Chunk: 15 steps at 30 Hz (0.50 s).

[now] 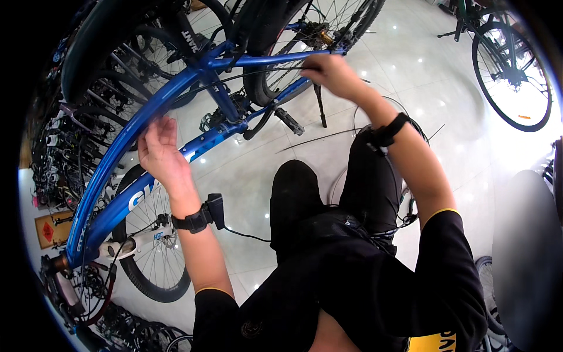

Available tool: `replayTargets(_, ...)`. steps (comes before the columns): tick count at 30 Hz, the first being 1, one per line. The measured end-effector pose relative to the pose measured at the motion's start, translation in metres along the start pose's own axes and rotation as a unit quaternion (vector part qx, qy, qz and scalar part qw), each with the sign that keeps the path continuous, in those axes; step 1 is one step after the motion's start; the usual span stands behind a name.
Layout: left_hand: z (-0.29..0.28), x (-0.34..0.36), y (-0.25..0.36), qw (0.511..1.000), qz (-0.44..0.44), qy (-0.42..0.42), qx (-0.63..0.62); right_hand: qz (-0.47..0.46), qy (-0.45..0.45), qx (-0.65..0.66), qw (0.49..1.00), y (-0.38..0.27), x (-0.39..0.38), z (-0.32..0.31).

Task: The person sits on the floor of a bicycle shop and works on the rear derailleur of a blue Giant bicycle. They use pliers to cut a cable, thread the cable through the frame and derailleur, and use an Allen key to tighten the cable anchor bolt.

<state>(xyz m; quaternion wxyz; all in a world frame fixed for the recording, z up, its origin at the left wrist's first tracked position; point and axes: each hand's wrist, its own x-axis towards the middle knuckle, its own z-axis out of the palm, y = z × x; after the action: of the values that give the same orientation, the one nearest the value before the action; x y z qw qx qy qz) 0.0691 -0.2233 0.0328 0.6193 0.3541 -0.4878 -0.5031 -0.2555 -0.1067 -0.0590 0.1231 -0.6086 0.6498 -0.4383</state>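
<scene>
A blue bicycle frame [170,88] stretches across the left and upper middle. My right hand [331,75] is closed in a pinch on a thin black cable [252,73] beside the rear of the frame. From there the cable runs left past the seat tube towards the top tube. My left hand [161,151] is raised against the underside of the top tube, palm partly towards me. Its thumb and forefinger come together at the tube, while the other fingers are loosely bent. Whatever lies between them is hidden.
A kickstand [321,105] and a pedal [289,121] stick out below the frame. Loose cables [337,138] lie around my knees. Several bicycles crowd the left side. Another bicycle [511,76] stands at the far right. The pale tiled floor [246,176] reflects lights.
</scene>
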Motion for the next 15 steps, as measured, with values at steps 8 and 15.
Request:
replayTargets(8, 0.004, -0.023, -0.009, 0.995, -0.052, -0.073, 0.041, 0.172, -0.024, -0.012, 0.985, 0.085, -0.077, -0.119)
replayTargets(15, -0.015, -0.130, 0.031, 0.817, -0.167, -0.430, 0.345, 0.140, 0.043, -0.003, 0.989, 0.119, -0.108, -0.153)
